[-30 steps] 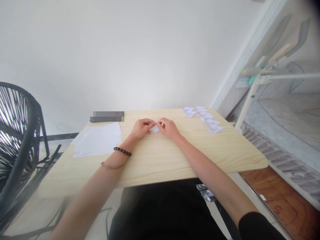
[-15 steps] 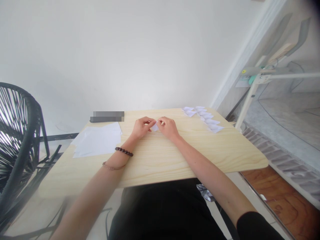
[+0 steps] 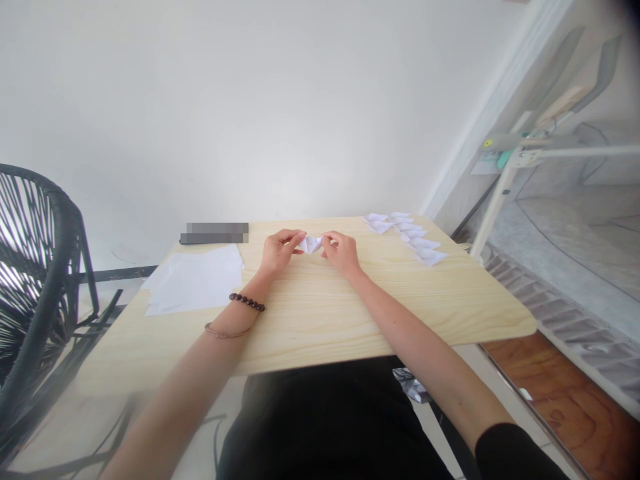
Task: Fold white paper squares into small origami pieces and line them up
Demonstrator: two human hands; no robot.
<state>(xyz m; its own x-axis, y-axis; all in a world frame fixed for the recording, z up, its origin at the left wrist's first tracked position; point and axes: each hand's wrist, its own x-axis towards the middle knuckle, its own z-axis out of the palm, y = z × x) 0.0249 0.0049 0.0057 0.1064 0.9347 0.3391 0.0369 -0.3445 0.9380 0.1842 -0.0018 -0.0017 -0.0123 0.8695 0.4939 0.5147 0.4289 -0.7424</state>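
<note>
A small folded white paper is stretched between my two hands above the middle of the table. My left hand pinches its left end between thumb and fingers. On the opposite end, my right hand is closed in a similar pinch. Creases and pointed folds show on the paper between the fingertips. Several folded white paper pieces lie in rows at the back right of the table, the nearest of them well to the right of my right hand.
White paper sheets lie loosely stacked on the left of the wooden table. Behind them is a dark, partly blurred-out flat object. A black woven chair stands at the left, a white metal frame at the right.
My hands have moved slightly apart, and the folded paper between them has spread wider, showing more of its folds. The sheets and the other folded pieces have stayed put.
</note>
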